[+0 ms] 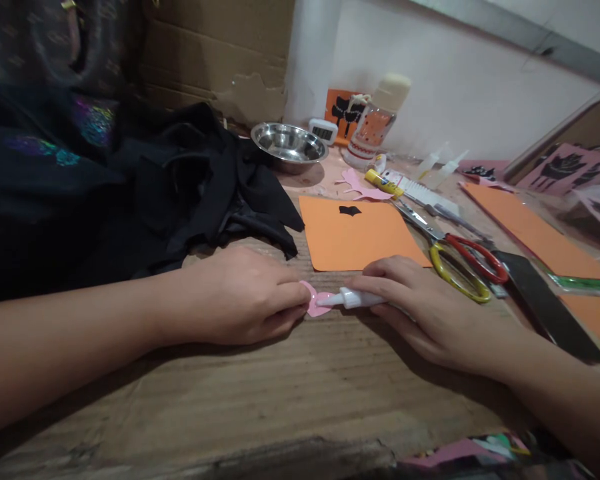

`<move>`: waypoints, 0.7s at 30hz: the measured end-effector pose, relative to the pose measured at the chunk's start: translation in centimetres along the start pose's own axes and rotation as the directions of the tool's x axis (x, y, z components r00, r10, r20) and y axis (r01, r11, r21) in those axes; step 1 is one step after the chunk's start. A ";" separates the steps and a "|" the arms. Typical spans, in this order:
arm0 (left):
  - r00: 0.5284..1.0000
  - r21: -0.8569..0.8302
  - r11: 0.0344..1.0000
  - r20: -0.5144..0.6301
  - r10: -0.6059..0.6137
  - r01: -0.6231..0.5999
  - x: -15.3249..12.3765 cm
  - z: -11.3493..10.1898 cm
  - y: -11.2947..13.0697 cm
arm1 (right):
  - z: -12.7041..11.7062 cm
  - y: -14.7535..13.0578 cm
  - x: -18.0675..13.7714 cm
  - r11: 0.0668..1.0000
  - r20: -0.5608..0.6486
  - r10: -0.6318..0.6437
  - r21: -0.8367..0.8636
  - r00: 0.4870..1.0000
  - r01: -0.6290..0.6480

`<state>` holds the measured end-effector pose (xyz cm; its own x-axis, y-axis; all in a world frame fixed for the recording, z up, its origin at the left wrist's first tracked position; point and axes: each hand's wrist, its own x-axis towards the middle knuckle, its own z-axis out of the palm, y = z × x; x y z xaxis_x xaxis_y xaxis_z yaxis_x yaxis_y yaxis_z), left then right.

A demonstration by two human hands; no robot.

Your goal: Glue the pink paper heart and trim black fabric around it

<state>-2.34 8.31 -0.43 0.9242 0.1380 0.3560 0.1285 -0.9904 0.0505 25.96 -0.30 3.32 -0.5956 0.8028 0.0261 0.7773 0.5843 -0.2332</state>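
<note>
Between my hands lies a small pink paper cutout with rounded lobes, low over the wooden table. My left hand pinches its left edge between thumb and fingers, which hide part of it. In my right hand is a white glue bottle, held on its side. Its narrow tip reaches over the pink paper, and shiny spots show there. Just beyond, an orange card lies flat with a small black paper shape near its top edge.
Red-and-yellow-handled scissors and a dark flat object lie to the right. Behind are a glue stick, a metal bowl and a clear bottle. Black cloth covers the left; orange sheets lie at right.
</note>
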 end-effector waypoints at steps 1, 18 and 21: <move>1.000 -0.001 1.000 -0.001 0.000 0.000 0.0 0.0 0.0 | -0.1 0.1 -0.1 1.000 -0.009 0.013 0.007 1.000 -0.013; 0.999 0.090 0.996 -0.038 -0.001 0.005 0.1 -0.1 0.1 | -1.1 1.2 -1.8 0.640 -0.131 0.366 0.754 0.921 -0.147; 0.999 0.095 0.995 -0.046 -0.007 0.011 0.1 -0.1 0.3 | -1.1 1.2 -1.9 0.792 -0.134 0.324 0.580 0.937 -0.191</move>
<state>-2.27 8.06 -0.31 0.9057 0.1449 0.3984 0.1726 -0.9844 -0.0342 28.26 -1.01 4.01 -0.2793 0.9569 0.0792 0.6121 0.2410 -0.7532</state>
